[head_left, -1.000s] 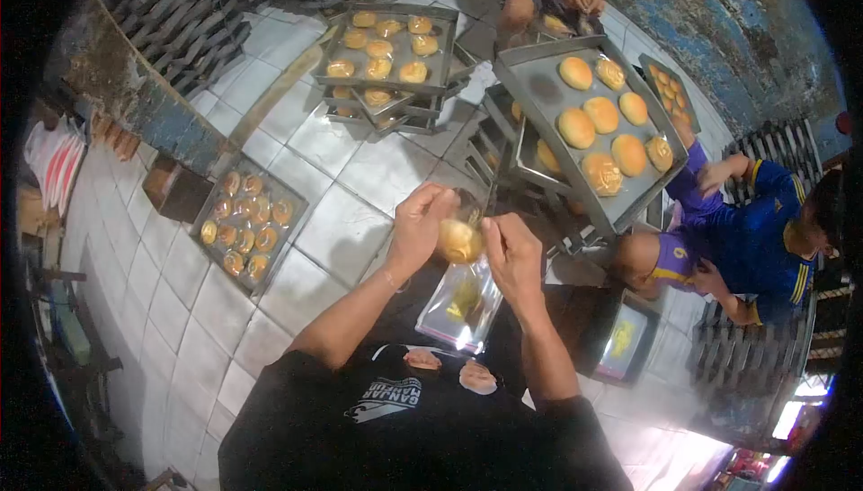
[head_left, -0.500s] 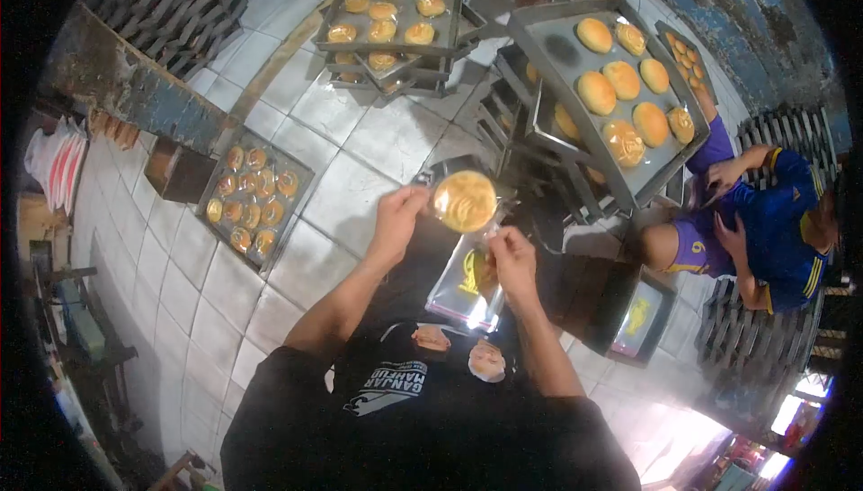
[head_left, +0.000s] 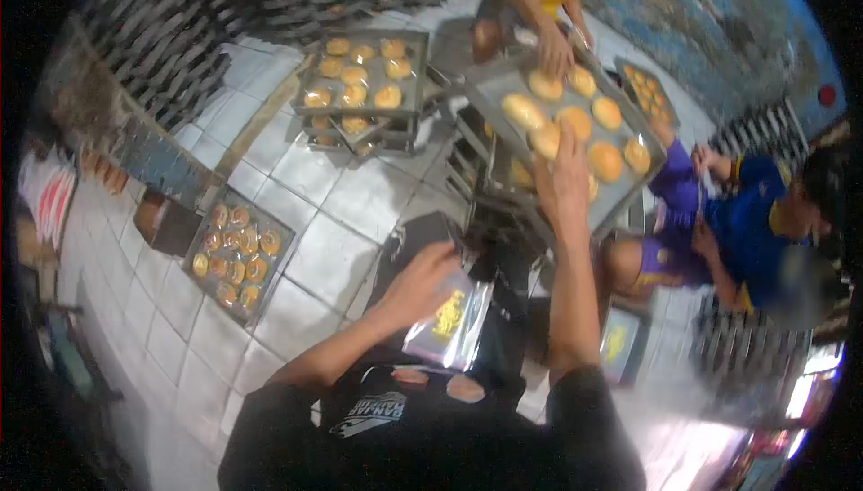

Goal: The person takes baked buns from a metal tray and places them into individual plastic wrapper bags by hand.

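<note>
My right hand [head_left: 564, 181] reaches onto a metal tray [head_left: 499, 84] of round golden buns, its thumb and fingers closed about a bun [head_left: 543, 140]. Motion blurs the grip a little. Down at my lap, my left hand [head_left: 415, 289] holds nothing I can see, its fingers stretched out beside a stack of clear plastic bags [head_left: 445, 325] with yellow print. Whether the fingertips touch the bags is hard to tell. At the far side of the tray, a co-worker's hand [head_left: 556, 52] rests over another bun [head_left: 546, 84].
More trays are stacked under the bun tray. Another tray stack [head_left: 409, 86] with wrapped buns stands ahead-left. A tray of wrapped buns [head_left: 237, 257] lies on the tiled floor [head_left: 310, 266]. A person in blue [head_left: 751, 221] sits at right, near a tray of bags [head_left: 620, 343].
The wrapped bun held between both hands has left my lap area. My right hand has moved forward onto the tray; my left has lowered toward the bags. The co-worker in yellow now reaches into the tray.
</note>
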The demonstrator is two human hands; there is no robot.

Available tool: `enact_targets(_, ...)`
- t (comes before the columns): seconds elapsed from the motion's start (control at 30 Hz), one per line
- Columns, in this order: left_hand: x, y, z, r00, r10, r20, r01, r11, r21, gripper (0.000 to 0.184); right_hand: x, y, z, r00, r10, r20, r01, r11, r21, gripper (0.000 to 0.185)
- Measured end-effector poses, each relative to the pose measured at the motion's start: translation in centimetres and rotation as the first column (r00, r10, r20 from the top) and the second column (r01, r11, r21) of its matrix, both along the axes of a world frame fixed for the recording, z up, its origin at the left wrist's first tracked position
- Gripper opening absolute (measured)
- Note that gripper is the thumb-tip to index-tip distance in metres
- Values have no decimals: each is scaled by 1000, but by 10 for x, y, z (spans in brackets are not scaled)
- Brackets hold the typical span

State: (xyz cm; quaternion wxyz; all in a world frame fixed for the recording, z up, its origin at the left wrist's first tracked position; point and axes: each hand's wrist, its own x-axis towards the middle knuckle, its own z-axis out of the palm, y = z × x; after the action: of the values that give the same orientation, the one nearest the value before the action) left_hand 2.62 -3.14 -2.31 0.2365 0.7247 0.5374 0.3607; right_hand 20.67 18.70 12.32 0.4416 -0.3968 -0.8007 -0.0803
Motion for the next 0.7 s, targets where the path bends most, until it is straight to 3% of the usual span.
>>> enact_targets(0.03,1,-10,-5,966,10,-258,-4,1000,24,45,-1,-15,6,999,32,4,-30,967,-254,45)
enact_targets(0.07,0,-20,3,954,65,-292,-46,996,73,38,1,-36,4,999,52,7,-42,862,-505,46)
enact_targets(0.13,-7,-27,13,937,107,-334,-72,991,115,32,16,-76,-23,944,328,-46,-276,702,-657,48)
enact_targets(0.2,-10,-26,12,968,-1,-250,46,984,173,25,30,-122,-62,831,556,16,-392,606,-692,58)
enact_targets(0.23,-10,-27,11,969,-29,-244,67,986,150,25,38,-148,-72,832,550,76,-321,589,-742,65)
enact_targets(0.3,-12,-27,12,952,-76,-295,182,918,351,28,50,-178,-87,892,399,214,-116,658,-744,53)
enact_targets(0.33,-10,-30,21,961,-93,-261,198,889,414,40,66,-182,-95,863,417,285,-83,673,-735,41)
enact_targets(0.37,-5,-34,20,972,-133,-192,200,899,390,39,81,-183,-101,825,439,356,-48,682,-730,29)
enact_targets(0.4,13,-40,31,974,-44,224,11,989,150,32,78,-186,-66,929,364,71,-172,593,-786,12)
enact_targets(0.47,23,-34,38,808,144,571,-74,987,-143,26,87,-182,-31,928,365,-73,-256,484,-837,12)
enact_targets(0.5,3,-25,33,881,5,474,182,920,-348,22,90,-170,-19,910,389,-144,-311,409,-858,13)
enact_targets(0.53,-8,-19,29,903,-159,399,375,746,-550,21,95,-151,-20,921,381,-85,-259,432,-864,15)
enact_targets(0.57,-9,-15,25,902,-147,407,369,752,-546,21,98,-132,-23,927,374,-32,-211,448,-869,18)
enact_targets(0.6,-11,-12,23,856,18,517,333,746,-577,17,92,-115,-19,931,283,229,-11,651,-759,28)
enact_targets(0.63,-13,-11,23,776,187,603,297,735,-610,16,86,-95,-11,922,155,354,87,808,-582,33)
enact_targets(0.67,-12,-6,25,601,325,730,276,773,-572,16,81,-63,-1,943,202,265,-31,844,-536,38)
enact_targets(0.7,-16,-1,22,596,330,732,255,787,-562,16,75,-32,6,979,197,43,-129,775,-619,38)
